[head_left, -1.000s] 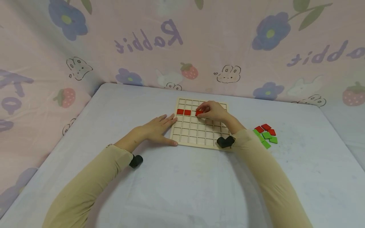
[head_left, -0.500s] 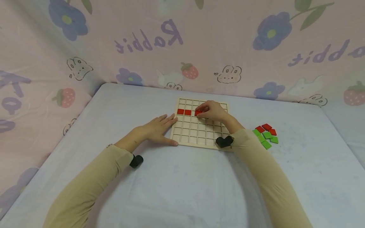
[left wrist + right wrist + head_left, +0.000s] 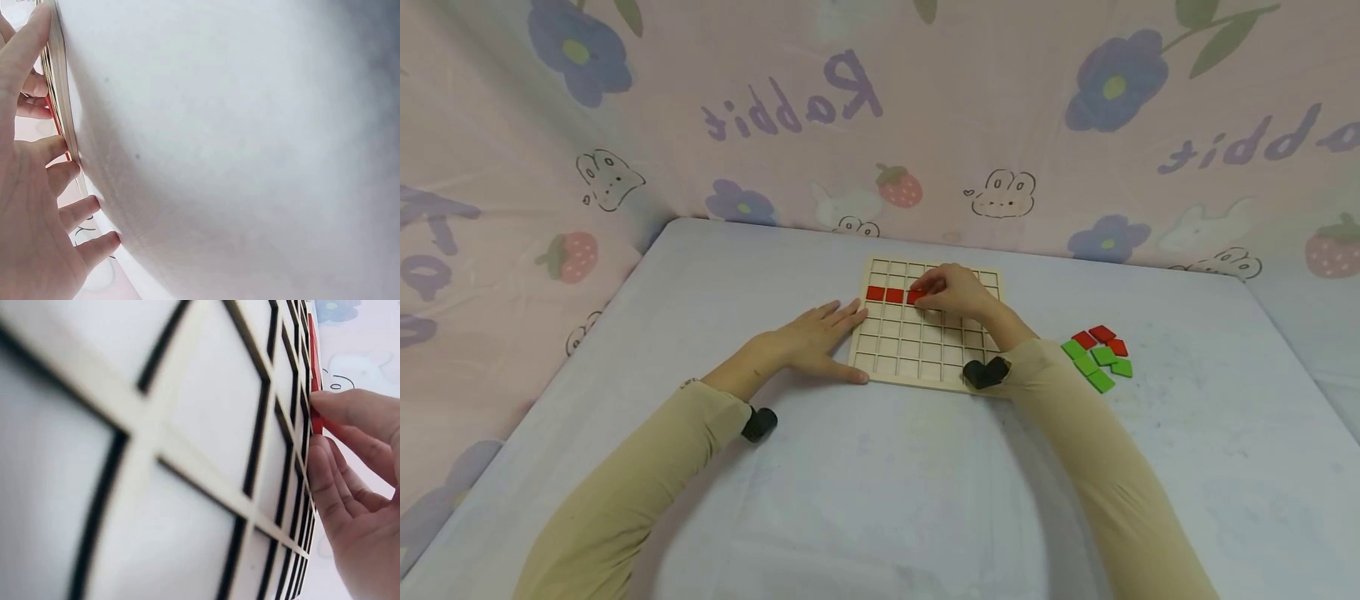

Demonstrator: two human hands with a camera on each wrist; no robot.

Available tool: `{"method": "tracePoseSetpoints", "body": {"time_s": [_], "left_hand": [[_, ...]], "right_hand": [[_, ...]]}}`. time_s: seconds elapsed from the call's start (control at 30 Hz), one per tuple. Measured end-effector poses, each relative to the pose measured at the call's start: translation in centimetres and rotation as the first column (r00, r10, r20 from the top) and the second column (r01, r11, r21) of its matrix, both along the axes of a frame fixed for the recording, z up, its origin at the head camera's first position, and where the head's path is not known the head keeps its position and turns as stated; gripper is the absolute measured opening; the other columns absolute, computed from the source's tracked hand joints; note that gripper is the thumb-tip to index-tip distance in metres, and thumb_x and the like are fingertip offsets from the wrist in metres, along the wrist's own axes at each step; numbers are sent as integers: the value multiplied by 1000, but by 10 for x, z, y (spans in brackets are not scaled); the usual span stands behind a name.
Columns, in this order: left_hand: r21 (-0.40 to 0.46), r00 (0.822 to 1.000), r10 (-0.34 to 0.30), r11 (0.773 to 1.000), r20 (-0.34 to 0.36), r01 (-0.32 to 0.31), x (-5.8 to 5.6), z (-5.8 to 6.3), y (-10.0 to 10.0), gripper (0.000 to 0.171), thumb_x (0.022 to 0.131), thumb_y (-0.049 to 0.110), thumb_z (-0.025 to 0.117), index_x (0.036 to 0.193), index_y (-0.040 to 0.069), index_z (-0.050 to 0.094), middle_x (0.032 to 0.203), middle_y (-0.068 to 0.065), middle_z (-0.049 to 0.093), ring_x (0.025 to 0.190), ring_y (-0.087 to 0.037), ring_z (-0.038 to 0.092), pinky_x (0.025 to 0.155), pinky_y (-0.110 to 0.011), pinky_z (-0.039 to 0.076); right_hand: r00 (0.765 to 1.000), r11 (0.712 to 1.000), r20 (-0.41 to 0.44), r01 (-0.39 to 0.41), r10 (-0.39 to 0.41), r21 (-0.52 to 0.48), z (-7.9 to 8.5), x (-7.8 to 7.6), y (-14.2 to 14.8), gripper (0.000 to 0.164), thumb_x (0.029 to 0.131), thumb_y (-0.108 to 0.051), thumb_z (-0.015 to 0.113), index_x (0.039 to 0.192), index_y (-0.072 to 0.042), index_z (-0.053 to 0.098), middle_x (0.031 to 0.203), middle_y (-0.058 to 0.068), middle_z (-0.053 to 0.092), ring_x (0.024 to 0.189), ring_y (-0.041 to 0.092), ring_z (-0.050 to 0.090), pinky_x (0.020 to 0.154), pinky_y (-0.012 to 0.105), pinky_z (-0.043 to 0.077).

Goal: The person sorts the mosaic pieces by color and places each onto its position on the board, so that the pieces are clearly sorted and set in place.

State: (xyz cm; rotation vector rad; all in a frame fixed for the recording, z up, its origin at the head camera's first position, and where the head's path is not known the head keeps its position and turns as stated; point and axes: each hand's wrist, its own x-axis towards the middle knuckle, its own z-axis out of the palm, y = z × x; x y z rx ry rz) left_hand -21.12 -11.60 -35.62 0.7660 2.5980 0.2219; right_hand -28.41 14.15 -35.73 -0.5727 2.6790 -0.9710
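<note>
A pale wooden grid board [image 3: 887, 367] lies on the white table. Two red square tiles, one [image 3: 876, 293] at the left edge and another [image 3: 894, 296] beside it, fill cells of the third row from the back. My right hand [image 3: 961, 293] pinches a third red tile [image 3: 914, 297] between thumb and fingers at the following cell of that row; its right part is hidden by the fingers. In the right wrist view this red tile [image 3: 317, 422] is seen edge-on at the board. With fingers spread, my left hand [image 3: 812, 340] touches the board's left edge.
Right of the board lies a loose group of several green tiles [image 3: 1103, 357] and a few red tiles [image 3: 1102, 334]. A printed cloth [image 3: 925, 108] hangs behind the table [image 3: 865, 492]. Dark devices sit at both wrists.
My right hand has moved slightly left along the row with the red tile, bringing it closer beside the two placed ones. The left hand stays where it was.
</note>
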Motion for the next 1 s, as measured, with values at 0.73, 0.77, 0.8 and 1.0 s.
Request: {"method": "tracePoseSetpoints", "body": {"time_s": [0.73,0.77,0.8,1.0], "left_hand": [[1,1000,-12,1000,-8,12,1,1,0,105,82,68,58,156,14,6,163,-5,-1,149,-35,2,120,-52,8],[3,1000,-17,1000,-11,17,1,1,0,105,82,67,59,156,13,7,163,-6,-1,148,-36,2,120,-52,9],[5,1000,-21,1000,-14,21,1,1,0,105,82,67,59,155,12,7,163,-7,0,148,-37,3,119,-53,9],[11,1000,-22,1000,-11,22,1,2,0,105,82,66,59,155,12,7,162,-7,-1,148,-37,2,119,-53,9]], "right_hand": [[995,990,93,51,-39,-129,-4,4,6,34,87,-15,69,119,-4,66,118,14,66,100,24,62,88,34,48],[994,990,101,53,-40,-134,-4,4,7,34,87,-14,69,119,-4,66,118,14,66,101,24,62,88,33,48],[994,989,106,55,-40,-140,-4,5,8,33,88,-13,69,120,-4,66,118,15,66,101,24,62,88,33,49],[994,982,100,48,-30,-185,-3,8,13,34,90,-12,66,122,-3,64,115,16,64,103,26,61,85,33,49]]}}
